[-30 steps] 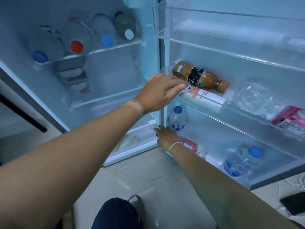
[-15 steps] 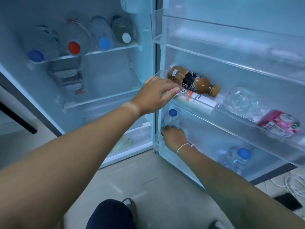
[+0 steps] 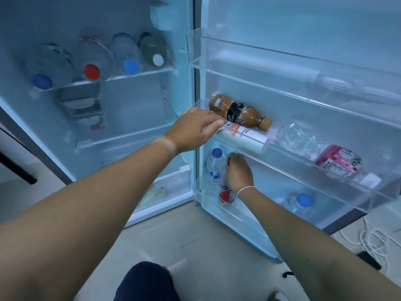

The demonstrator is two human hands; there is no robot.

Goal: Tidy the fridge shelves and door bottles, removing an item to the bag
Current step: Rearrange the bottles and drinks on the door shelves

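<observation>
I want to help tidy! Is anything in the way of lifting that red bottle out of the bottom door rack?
Yes. The right hand already grips the red-labelled bottle, but the middle door shelf hangs directly overhead, and a water bottle stands beside it.

Two bottles (image 3: 239, 112) lying in middle door bin (image 3: 303, 161); upright bottles (image 3: 214, 170) in bin below.

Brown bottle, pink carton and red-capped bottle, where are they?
brown bottle (image 3: 239, 111): head view, on its dark label.
pink carton (image 3: 337, 161): head view, on its pink side.
red-capped bottle (image 3: 92, 71): head view, on its cap.
</observation>
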